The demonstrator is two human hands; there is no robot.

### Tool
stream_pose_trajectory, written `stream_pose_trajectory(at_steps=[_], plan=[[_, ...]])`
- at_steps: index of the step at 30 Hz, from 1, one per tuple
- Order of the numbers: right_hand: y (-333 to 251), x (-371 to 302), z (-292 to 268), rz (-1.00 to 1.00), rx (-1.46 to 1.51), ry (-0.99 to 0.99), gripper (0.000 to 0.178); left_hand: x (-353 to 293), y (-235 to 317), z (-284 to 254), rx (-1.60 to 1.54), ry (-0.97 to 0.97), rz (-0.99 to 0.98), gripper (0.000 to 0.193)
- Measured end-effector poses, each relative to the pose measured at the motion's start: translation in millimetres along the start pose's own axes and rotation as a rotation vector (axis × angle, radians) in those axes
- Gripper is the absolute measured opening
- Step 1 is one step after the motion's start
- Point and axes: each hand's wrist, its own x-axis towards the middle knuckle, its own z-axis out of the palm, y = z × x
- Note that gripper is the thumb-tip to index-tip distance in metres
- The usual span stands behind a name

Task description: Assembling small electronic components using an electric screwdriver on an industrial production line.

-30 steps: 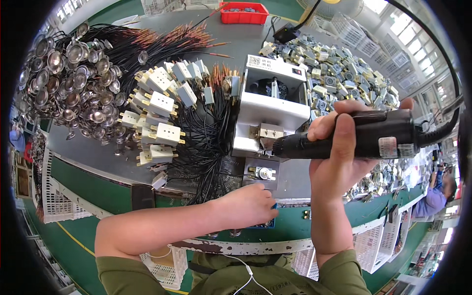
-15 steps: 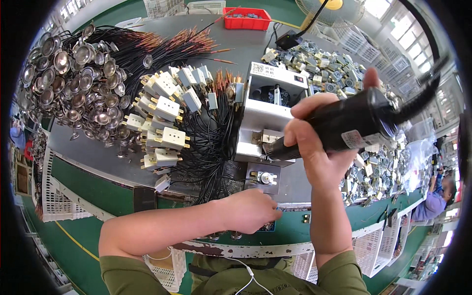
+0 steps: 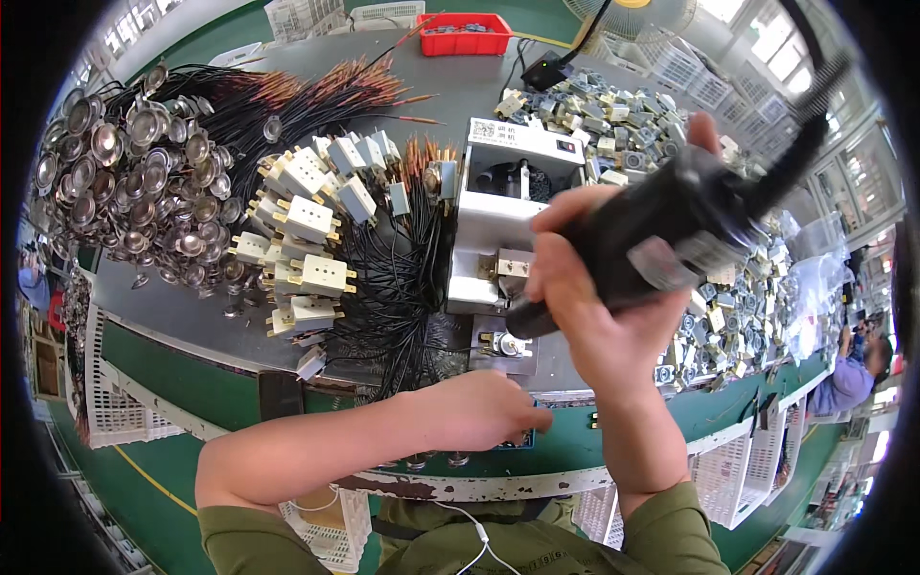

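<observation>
My right hand (image 3: 609, 335) is wrapped round a black electric screwdriver (image 3: 656, 240), tilted so its narrow front end points down and left. That end is close above a round metal-and-white part (image 3: 505, 344) seated on a small metal block in front of the silver machine (image 3: 494, 225); contact cannot be made out. At the bench's front edge my left hand (image 3: 484, 412) is closed, fingers curled down over a small blue tray (image 3: 523, 442). Whatever its fingertips may hold is hidden. A pale rectangular block (image 3: 513, 263) sits in the machine's lower opening.
White thermostat-like blocks (image 3: 311, 218) with black leads are heaped left of the machine. Round metal discs (image 3: 144, 177) on wires pile up farther left. Many small grey-white parts (image 3: 714, 326) cover the right side. A red bin (image 3: 465, 35) stands at the back.
The screwdriver's front end has moved down and left, from the pale block in the machine toward the round part in front. My left hand stays over the blue tray.
</observation>
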Motion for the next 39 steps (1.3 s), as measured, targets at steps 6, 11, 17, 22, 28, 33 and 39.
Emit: stream_pose_trajectory(at_steps=[6, 11, 17, 22, 28, 33, 39], plan=[[-23.5, -7.4, -27.8, -0.014, -0.069, 0.006, 0.103, -30.0, 6.5, -54.6, 0.176, 0.452, -0.043, 0.019], [-27.7, -12.8, -29.7, 0.027, -0.128, 0.007, 0.104, -35.5, -7.3, -40.2, 0.481, 0.527, -0.154, 0.017], [-27.4, -14.9, -24.3, -0.026, -0.197, -0.012, 0.104, -25.7, -11.8, -26.6, 0.530, 0.526, -0.169, 0.010], [-13.3, -19.7, -21.4, -0.088, -0.200, -0.086, 0.108, -26.0, -14.7, -22.5, 0.557, 0.571, -0.177, 0.012], [3.3, -29.3, -17.5, 0.022, -0.105, -0.064, 0.113, -28.9, -28.5, -10.0, 0.444, 0.609, -0.174, 0.012], [6.3, -30.5, -14.6, 0.021, -0.100, -0.071, 0.112, -28.5, -25.7, -10.5, 0.440, 0.614, -0.187, 0.011], [13.4, -35.2, -5.8, 0.008, -0.004, 0.038, 0.114, -27.0, -23.0, -13.0, 0.447, 0.609, -0.172, 0.010]])
